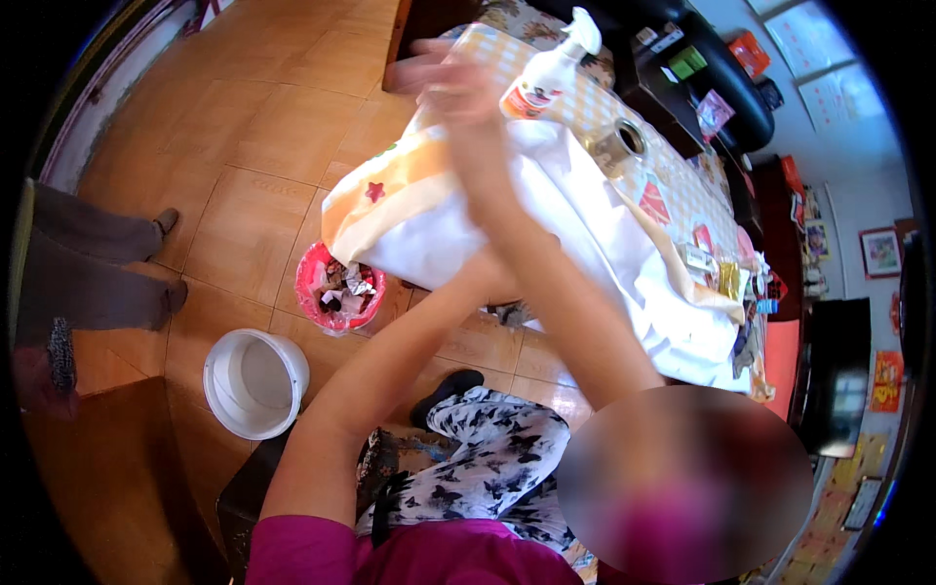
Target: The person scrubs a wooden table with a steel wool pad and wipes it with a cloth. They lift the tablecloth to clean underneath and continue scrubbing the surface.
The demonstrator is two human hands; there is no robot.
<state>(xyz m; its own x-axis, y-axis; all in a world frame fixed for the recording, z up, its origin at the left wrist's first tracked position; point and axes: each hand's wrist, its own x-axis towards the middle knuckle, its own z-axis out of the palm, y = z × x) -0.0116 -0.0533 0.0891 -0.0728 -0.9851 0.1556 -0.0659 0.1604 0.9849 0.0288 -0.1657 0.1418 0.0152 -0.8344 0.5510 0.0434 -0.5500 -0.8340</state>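
A white cloth with an orange border [604, 255] lies rumpled across the centre of the frame, over a checked table cover [588, 100]. The right hand [456, 90], blurred at upper centre, has its fingers loosely spread near a white spray bottle [548, 76]. Mid-frame, the left hand [500, 271] is mostly behind the right forearm; I cannot tell its grip. An open can [614, 148] stands upper right; a pink bin [304, 283] and white bucket [226, 398] stand lower left.
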